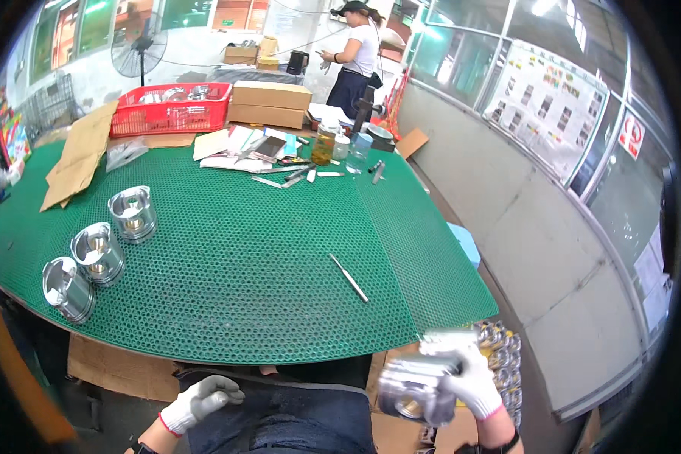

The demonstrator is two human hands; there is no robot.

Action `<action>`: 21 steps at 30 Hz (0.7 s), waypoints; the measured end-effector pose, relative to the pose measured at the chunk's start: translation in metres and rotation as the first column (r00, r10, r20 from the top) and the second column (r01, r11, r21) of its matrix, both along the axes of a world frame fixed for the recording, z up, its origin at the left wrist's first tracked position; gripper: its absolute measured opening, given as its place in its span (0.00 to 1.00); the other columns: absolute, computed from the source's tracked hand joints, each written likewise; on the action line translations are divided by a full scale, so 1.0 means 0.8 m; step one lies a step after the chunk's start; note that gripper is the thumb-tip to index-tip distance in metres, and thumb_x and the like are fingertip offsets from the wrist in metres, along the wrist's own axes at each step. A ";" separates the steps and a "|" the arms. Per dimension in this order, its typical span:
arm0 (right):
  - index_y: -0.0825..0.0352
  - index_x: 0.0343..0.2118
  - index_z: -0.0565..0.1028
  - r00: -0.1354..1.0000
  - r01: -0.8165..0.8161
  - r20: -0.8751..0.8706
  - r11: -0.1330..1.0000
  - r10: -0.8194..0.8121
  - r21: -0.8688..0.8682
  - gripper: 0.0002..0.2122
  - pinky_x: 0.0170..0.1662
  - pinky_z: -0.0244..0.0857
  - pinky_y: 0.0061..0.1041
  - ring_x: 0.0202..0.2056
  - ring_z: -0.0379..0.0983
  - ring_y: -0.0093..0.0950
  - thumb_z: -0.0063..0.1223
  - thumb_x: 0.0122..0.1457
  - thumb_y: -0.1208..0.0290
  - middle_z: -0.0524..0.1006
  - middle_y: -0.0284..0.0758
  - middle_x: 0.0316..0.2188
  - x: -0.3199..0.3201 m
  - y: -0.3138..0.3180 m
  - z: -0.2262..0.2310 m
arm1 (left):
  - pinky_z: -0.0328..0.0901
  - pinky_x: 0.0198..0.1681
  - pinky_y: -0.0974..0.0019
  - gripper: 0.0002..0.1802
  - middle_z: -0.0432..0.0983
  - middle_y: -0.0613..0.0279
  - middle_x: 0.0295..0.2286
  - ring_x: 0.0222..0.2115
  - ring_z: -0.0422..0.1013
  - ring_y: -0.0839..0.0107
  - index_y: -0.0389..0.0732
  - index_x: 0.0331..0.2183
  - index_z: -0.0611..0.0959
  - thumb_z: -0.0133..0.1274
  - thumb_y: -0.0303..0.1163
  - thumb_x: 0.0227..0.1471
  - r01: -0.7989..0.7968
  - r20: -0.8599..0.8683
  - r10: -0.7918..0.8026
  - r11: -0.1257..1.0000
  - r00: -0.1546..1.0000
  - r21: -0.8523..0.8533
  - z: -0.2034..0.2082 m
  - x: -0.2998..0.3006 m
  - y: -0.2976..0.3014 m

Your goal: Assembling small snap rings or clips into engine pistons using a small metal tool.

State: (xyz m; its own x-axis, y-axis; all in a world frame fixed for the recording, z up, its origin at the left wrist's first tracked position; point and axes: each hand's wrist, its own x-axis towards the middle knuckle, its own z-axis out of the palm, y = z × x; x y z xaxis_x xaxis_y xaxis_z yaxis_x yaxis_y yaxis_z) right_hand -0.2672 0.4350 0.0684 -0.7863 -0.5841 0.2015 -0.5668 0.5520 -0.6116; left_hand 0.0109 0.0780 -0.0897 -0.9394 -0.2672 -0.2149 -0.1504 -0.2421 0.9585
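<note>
My right hand (469,374), in a white glove, grips a shiny metal piston (412,393) low at the right, below the table edge and above a box of several similar pistons (503,356). My left hand (204,401), also gloved, rests loosely curled on my lap and holds nothing. Three metal pistons (132,213) (98,253) (68,287) stand in a diagonal row on the left of the green mat (265,257). A thin metal rod (349,278) lies on the mat toward the right.
A red basket (170,110), cardboard boxes (268,104), papers, a bottle (324,144) and small tools crowd the far side of the table. Cardboard sheets (79,155) lie at the far left. Another person (356,53) stands beyond the table near a fan (138,47).
</note>
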 end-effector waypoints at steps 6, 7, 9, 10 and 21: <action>0.55 0.38 0.80 0.844 -0.288 -0.271 0.817 0.463 0.499 0.15 0.42 0.71 0.40 0.37 0.76 0.44 0.58 0.45 0.59 0.74 0.46 0.37 -0.012 -0.262 0.053 | 0.65 0.54 0.61 0.22 0.75 0.48 0.46 0.49 0.72 0.62 0.29 0.51 0.71 0.50 0.31 0.56 -0.023 -0.084 0.015 0.995 0.996 -0.098 0.042 0.052 -0.018; 0.56 0.37 0.80 0.816 -0.303 -0.292 0.799 0.499 0.519 0.15 0.41 0.71 0.41 0.36 0.76 0.45 0.57 0.45 0.59 0.74 0.46 0.36 -0.009 -0.292 0.051 | 0.66 0.54 0.61 0.23 0.75 0.48 0.46 0.49 0.72 0.62 0.30 0.50 0.71 0.51 0.31 0.55 -0.082 -0.105 0.073 0.993 0.992 -0.080 0.044 0.065 -0.014; 0.61 0.33 0.80 0.730 -0.424 -0.294 0.746 0.617 0.513 0.14 0.39 0.71 0.41 0.35 0.76 0.45 0.54 0.45 0.60 0.74 0.48 0.35 -0.043 -0.369 0.024 | 0.66 0.53 0.61 0.24 0.75 0.48 0.46 0.48 0.72 0.62 0.30 0.50 0.71 0.52 0.32 0.55 -0.129 -0.063 0.128 0.991 0.990 -0.021 0.041 0.060 -0.038; 0.62 0.33 0.80 0.693 -0.466 -0.300 0.725 0.655 0.507 0.14 0.38 0.71 0.41 0.34 0.76 0.45 0.54 0.45 0.60 0.75 0.48 0.34 -0.051 -0.392 0.011 | 0.67 0.53 0.61 0.24 0.76 0.49 0.45 0.47 0.73 0.61 0.30 0.49 0.72 0.53 0.33 0.54 -0.186 -0.097 0.177 0.978 0.980 -0.095 0.041 0.069 -0.038; 0.60 0.45 0.77 0.708 -0.528 -0.475 0.839 0.522 0.136 0.17 0.49 0.69 0.36 0.46 0.75 0.41 0.56 0.55 0.58 0.76 0.41 0.46 -0.154 -0.396 -0.009 | 0.67 0.48 0.61 0.33 0.78 0.52 0.41 0.42 0.74 0.61 0.31 0.42 0.80 0.65 0.49 0.43 -0.445 -0.091 0.463 0.752 0.882 -0.485 0.110 0.044 -0.050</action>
State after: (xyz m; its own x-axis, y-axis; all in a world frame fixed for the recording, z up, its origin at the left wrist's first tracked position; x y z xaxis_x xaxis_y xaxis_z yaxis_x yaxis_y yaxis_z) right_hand -0.3904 0.1181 0.0613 -0.1540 -0.8693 0.4696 -0.9796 0.0723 -0.1874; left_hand 0.0465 0.0382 -0.0017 -0.6756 -0.7368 0.0280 -0.1749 0.1970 0.9647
